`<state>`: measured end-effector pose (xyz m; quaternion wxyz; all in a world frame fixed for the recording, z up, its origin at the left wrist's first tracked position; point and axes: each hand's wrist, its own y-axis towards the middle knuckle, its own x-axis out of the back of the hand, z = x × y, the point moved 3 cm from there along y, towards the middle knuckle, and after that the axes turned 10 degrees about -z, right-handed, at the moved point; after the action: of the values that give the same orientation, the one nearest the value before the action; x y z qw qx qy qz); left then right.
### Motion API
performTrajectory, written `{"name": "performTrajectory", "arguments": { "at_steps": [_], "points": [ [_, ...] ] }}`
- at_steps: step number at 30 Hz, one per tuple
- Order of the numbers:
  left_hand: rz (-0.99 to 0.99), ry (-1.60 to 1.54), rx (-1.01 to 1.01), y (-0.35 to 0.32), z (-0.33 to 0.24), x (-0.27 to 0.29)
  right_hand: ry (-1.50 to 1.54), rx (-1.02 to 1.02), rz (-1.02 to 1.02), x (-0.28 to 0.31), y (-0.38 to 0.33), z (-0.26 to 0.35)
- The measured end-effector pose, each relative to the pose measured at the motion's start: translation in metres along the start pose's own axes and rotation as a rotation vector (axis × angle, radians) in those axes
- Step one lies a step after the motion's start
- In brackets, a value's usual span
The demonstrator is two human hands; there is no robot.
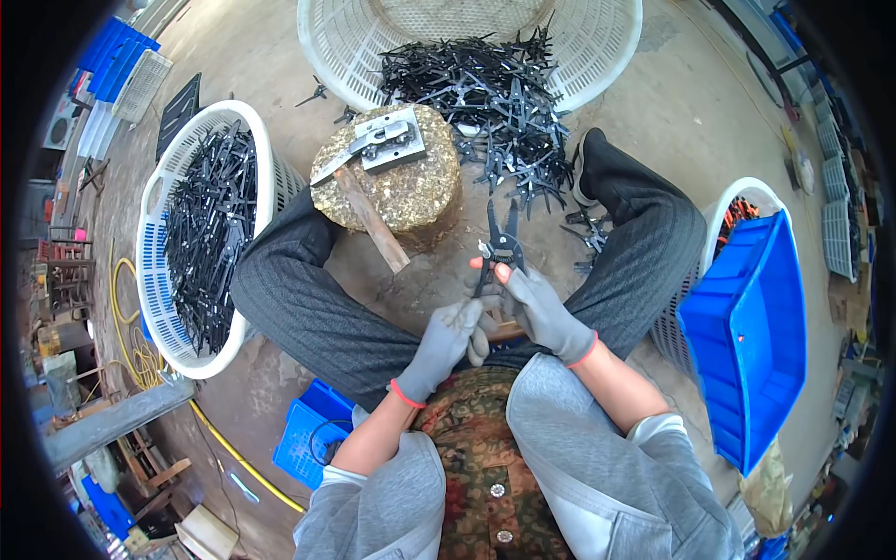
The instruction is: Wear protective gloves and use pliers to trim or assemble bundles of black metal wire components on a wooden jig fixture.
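In front of my lap, a pair of black pliers with a coil spring points its parted jaws away from me. My right hand, in a grey glove with bare fingertips, grips it by the right side, thumb near the pivot. My left hand, gloved too, is closed around the lower end of the left handle; its fingertips are partly hidden. Beyond them stands a round block with a metal fixture and a wooden-handled hammer on top.
Black plier parts spill from a tipped white basket onto the floor. A white basket of black parts stands at my left. At my right, a blue tray leans on another basket. A blue bin sits by my left hip.
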<state>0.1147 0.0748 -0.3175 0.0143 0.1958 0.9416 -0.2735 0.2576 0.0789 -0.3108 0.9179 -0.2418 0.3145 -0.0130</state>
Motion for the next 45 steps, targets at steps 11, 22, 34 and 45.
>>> {"name": "performTrajectory", "arguments": {
  "at_steps": [11,22,34,45],
  "points": [
    [-0.094,0.024,-0.059,0.013,0.001,0.024,0.146,-0.148,0.079,0.011,0.015,0.000],
    [-0.089,0.149,-0.298,0.020,-0.026,0.025,-0.292,-0.166,0.046,-0.005,0.004,-0.002],
    [-0.079,0.111,-0.273,0.012,-0.029,0.032,-0.590,-0.201,0.258,-0.009,0.021,0.000],
    [0.053,0.350,-0.427,0.026,-0.081,0.054,-0.628,-0.197,0.396,-0.016,0.030,-0.001]
  ]
}}
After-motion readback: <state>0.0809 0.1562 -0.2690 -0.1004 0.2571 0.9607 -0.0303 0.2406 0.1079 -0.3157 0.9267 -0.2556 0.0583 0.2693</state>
